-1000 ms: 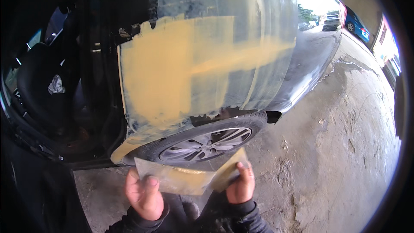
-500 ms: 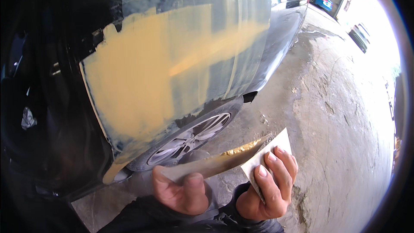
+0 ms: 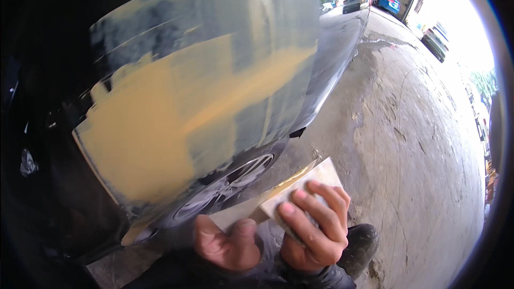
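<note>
Low in front of the car, my left hand (image 3: 229, 245) is closed on the near end of a thin, flat putty board (image 3: 231, 214). Yellow putty (image 3: 289, 180) lies along the board's far edge. My right hand (image 3: 320, 223) grips a pale, flat putty spreader (image 3: 324, 170), fingers over its outer face and thumb hidden behind. The spreader overlaps the board's far part, close to the putty; contact is hard to make out. Beyond both hands, a broad yellow filler patch (image 3: 147, 126) covers much of the car's side panel (image 3: 257, 21), with a sloping yellow band running to the right.
Below the panel is a car wheel (image 3: 230, 184) with a spoked rim. A dark shoe (image 3: 360, 249) rests on the rough concrete floor (image 3: 407, 144) beside my right hand. Further back are a blue car (image 3: 385, 0) and another parked vehicle (image 3: 436, 42). The left side is dark.
My right hand and spreader have moved left, over more of the board. Less putty shows. The car's panel sits further left and slightly lower in view, and a shoe has come into sight.
</note>
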Demonstrator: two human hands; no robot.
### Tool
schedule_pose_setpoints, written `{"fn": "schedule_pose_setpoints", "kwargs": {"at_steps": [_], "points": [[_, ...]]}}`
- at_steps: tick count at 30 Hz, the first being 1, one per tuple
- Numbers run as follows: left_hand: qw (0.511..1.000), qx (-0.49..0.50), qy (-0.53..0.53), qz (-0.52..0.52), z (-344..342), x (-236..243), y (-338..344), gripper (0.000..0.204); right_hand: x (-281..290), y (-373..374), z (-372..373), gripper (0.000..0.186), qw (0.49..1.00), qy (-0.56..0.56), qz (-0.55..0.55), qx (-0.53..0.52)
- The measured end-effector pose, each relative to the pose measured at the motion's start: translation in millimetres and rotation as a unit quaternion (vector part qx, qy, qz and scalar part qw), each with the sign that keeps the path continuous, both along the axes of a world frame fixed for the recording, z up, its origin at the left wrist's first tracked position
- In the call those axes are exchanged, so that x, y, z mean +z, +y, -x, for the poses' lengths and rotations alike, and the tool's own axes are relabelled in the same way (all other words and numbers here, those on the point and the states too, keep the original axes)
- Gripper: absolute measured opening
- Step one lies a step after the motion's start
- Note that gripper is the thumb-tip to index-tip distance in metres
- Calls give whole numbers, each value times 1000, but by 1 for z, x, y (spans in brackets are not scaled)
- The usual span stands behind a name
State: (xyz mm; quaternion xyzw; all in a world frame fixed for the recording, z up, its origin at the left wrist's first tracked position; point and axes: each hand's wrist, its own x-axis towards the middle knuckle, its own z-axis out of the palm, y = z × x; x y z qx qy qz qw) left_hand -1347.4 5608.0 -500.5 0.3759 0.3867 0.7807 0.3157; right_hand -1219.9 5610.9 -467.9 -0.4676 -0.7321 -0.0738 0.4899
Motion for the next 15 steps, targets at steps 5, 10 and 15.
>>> {"fn": "schedule_pose_setpoints", "kwargs": {"at_steps": [5, 10, 15], "points": [[931, 179, 163, -274, 18, -46, 48, 56, -32, 25, -51, 26, 992, 108, -49, 32], [965, 83, 176, -175, 22, -78, 9, 44, -35, 94, -94, 38, 983, 169, -74, -14], [985, 37, 95, 143, 22, -107, -46, 30, 7, 176, -95, 48, 979, 85, -181, 37]]}}
